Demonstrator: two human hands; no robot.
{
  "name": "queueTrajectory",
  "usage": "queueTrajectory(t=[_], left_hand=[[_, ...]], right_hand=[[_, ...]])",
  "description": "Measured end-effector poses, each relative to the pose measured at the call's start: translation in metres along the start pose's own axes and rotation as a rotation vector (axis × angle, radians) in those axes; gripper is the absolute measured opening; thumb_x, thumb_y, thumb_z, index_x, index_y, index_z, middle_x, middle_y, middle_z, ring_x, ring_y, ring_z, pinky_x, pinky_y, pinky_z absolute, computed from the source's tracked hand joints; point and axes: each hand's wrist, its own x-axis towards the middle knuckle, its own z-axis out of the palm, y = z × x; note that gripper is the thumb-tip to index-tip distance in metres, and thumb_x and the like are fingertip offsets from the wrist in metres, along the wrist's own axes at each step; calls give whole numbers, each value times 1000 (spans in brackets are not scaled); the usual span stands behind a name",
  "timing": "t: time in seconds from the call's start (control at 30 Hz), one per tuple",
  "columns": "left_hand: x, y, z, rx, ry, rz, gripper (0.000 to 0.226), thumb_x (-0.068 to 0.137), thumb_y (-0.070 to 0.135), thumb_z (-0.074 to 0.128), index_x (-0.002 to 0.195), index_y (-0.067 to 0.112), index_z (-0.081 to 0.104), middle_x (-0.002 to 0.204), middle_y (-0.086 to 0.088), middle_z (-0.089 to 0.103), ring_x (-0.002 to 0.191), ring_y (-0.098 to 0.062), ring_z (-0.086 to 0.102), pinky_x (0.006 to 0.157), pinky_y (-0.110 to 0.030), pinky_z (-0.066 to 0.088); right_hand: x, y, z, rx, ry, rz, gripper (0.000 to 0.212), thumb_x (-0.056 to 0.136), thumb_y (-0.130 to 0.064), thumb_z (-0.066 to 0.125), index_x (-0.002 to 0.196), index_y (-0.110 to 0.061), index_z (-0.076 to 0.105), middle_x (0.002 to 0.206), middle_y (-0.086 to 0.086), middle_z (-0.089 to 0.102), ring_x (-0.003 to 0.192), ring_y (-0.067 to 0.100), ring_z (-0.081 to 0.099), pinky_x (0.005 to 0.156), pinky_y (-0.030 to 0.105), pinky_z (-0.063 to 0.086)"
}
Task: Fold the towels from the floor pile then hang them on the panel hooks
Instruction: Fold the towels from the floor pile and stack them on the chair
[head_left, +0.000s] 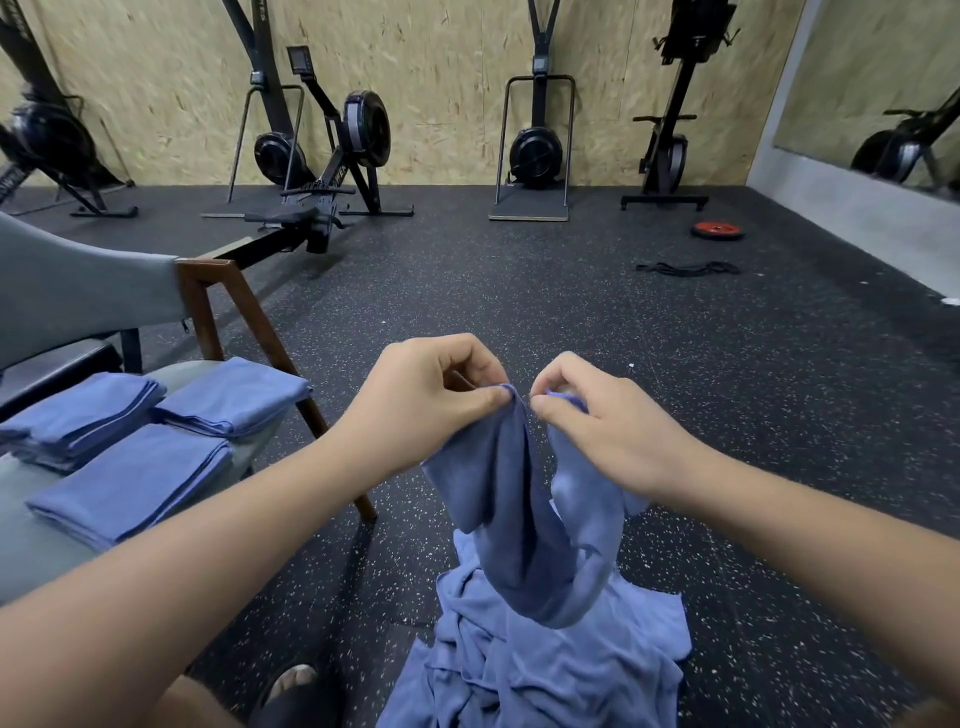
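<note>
A loose pile of blue towels (545, 670) lies on the speckled floor (753, 415) at the person's feet. One towel (514, 519) hangs above it, its lower end drooping onto the pile. The left hand (421, 395) and right hand (608, 421), close together, each pinch its top edge with curled fingers (480, 402). To the left, three folded towels (130, 483) rest on a chair (208, 296). Rowing machines (332, 156) stand along the far wall
</note>
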Motion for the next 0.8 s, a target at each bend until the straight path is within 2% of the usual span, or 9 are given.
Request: queueTrajectory(t=[0.1, 0.17, 0.23, 0.33, 0.47, 0.5, 0.6, 0.7, 0.8], left_hand=[[2, -7, 1, -3, 40, -86, 14, 87, 26, 87, 80, 28, 75, 72, 13, 73, 65, 0, 61, 70, -27, 50], [2, -10, 1, -6, 64, -142, 13, 88, 26, 86, 81, 29, 75, 72, 13, 74, 63, 0, 60, 68, -26, 48], [2, -12, -2, 26, 75, -192, 10, 88, 27, 83, 88, 30, 74, 74, 13, 76, 60, 0, 59, 67, -26, 48], [1, -11, -3, 77, 82, -228, 11, 89, 27, 80, 94, 30, 71, 74, 14, 77, 57, 0, 57, 66, -26, 46], [-1, -6, 2, 127, 56, -233, 12, 87, 30, 82, 91, 32, 70, 73, 20, 75, 61, 5, 59, 67, -23, 42], [-2, -5, 5, 124, 38, -233, 13, 86, 30, 82, 91, 33, 70, 74, 21, 76, 62, 6, 59, 68, -23, 43], [-5, 0, 15, 96, -10, -232, 18, 84, 31, 84, 95, 34, 70, 77, 20, 77, 66, 5, 62, 69, -22, 44], [-7, 5, 20, 51, -40, -219, 20, 85, 29, 84, 98, 35, 70, 79, 16, 78, 66, 0, 63, 69, -24, 49], [-9, 11, 20, 31, -55, -178, 25, 85, 21, 80, 101, 36, 69, 80, 17, 78, 65, 0, 62, 67, -22, 48]], right_hand=[[1, 0, -5, 3, -16, 61, 8, 103, -23, 49, 108, -26, 55, 66, -9, 60, 68, 5, 51, 65, 22, 41], [1, 1, -8, -31, -6, 55, 11, 102, -17, 48, 111, -22, 52, 60, -10, 51, 63, 6, 45, 60, 21, 36], [0, 1, -10, -68, -9, 43, 14, 102, -12, 49, 114, -20, 50, 59, -7, 49, 61, 8, 43, 59, 23, 35], [-2, 1, -11, -134, -85, 61, 13, 105, -16, 51, 114, -25, 49, 67, -2, 62, 58, 7, 46, 61, 30, 39], [-6, -2, -9, -140, -157, 55, 10, 108, -23, 54, 115, -29, 51, 70, 3, 70, 64, 24, 66, 71, 42, 55], [-6, -4, -7, -95, -154, 58, 12, 107, -22, 54, 116, -30, 51, 71, 4, 70, 66, 27, 69, 72, 41, 56], [-6, -11, -3, 24, -161, 85, 21, 106, -19, 56, 122, -32, 53, 70, 4, 67, 67, 26, 73, 64, 26, 52], [-5, -13, 0, 40, -164, 63, 28, 108, -19, 55, 130, -37, 52, 68, 1, 63, 68, 23, 73, 72, 31, 54], [-4, -11, 1, 88, -155, 68, 30, 109, -18, 54, 134, -34, 53, 63, -5, 60, 68, 20, 72, 72, 33, 51]])
